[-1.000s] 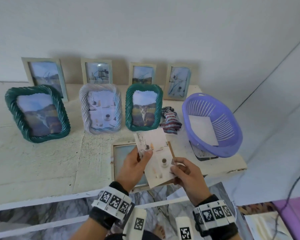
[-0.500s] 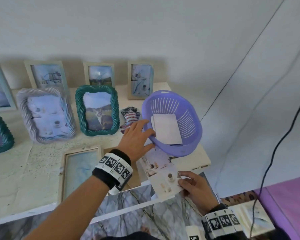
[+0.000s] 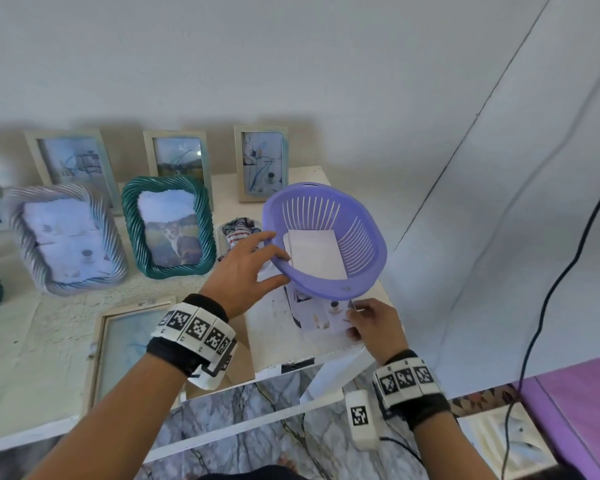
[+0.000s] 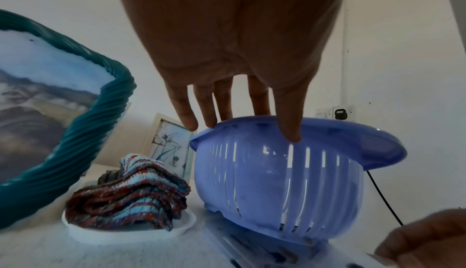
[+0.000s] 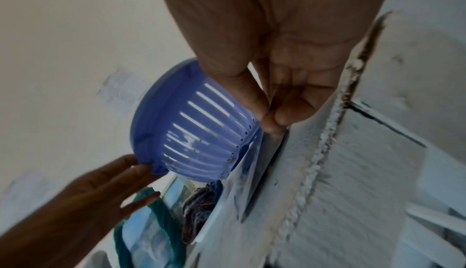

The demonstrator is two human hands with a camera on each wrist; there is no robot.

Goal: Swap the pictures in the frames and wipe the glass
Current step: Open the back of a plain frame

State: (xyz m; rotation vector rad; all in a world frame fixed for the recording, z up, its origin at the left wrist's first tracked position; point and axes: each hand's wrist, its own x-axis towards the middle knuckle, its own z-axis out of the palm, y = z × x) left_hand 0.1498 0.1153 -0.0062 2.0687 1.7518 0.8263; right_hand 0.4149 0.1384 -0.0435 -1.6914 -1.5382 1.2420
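Left hand (image 3: 244, 276) clasping the near rim of the slotted lilac plastic basket (image 3: 340, 289), fingers over the lip, thumb against the outer wall, basket tipped up on that side. Right hand (image 3: 374, 325) pinching the pale printed photograph (image 3: 321, 315) by its right edge, print lying flat on the white painted tabletop (image 3: 42, 341) and partly tucked beneath the raised basket, at 5 o'clock from the basket's centre. White sheet (image 3: 317, 252) resting inside the basket. Opened cream wooden frame (image 3: 129, 344) lying flat at 8 o'clock from the basket, glass uppermost. Striped knitted cloth (image 4: 131, 194) on a small white dish (image 4: 176, 230) at 9 o'clock, just beside the basket wall. Green rope-pattern frame (image 3: 167, 226) and grey rope-pattern frame (image 3: 63, 237) standing farther out at 9 o'clock.

Likely hazards: print creased or trapped should the basket drop back onto it; inner sheet sliding out should the tilt increase; basket slipping off the table if pushed toward 3 o'clock.

Table edge close at 3 and 6 o'clock, photograph near that corner. Cloth and standing frames crowding 9 to 12 o'clock. Open room only toward 7 o'clock, around the flat frame.
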